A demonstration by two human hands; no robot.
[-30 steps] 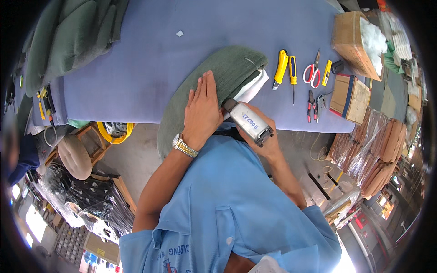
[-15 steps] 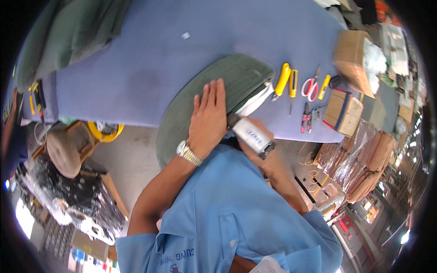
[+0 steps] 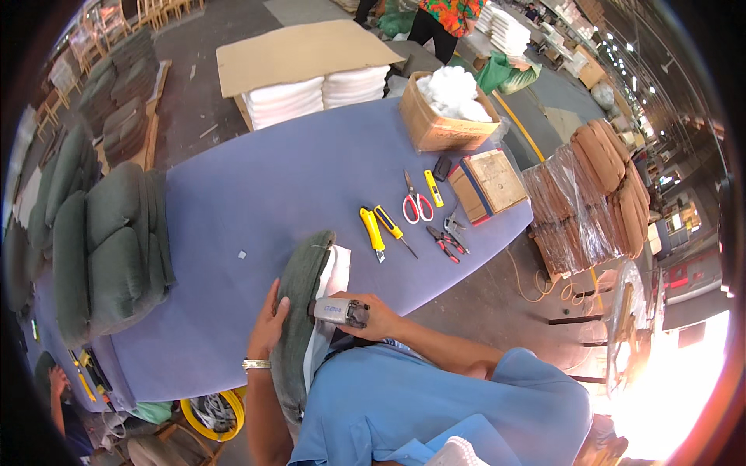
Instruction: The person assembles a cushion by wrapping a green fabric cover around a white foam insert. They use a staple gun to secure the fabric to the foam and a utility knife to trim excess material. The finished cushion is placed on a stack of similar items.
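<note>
A dark green padded cushion (image 3: 294, 342) stands tilted on its edge at the table's near side, close to my body. White lining (image 3: 336, 270) shows along its right side. My left hand (image 3: 266, 330) lies against the cushion's left face, fingers stretched out and thumb apart. On the other side my right hand (image 3: 377, 317) is wrapped round a grey staple gun (image 3: 336, 311). The gun's front end meets the cushion's edge by the white lining; the exact contact spot is hidden. Its handle is mostly covered by my fingers.
On the blue table (image 3: 256, 171) lie a yellow cutter (image 3: 371, 231), a screwdriver (image 3: 388, 222), scissors (image 3: 417, 203) and pliers (image 3: 444, 243). A carton of white stuffing (image 3: 443, 133) and a smaller box (image 3: 493, 186) stand at the far right. Green cushions (image 3: 116, 248) are stacked left.
The cushion has turned from lying flatter to standing on edge. My left hand has shifted from its top to its left face. The staple gun now points left at the lining side.
</note>
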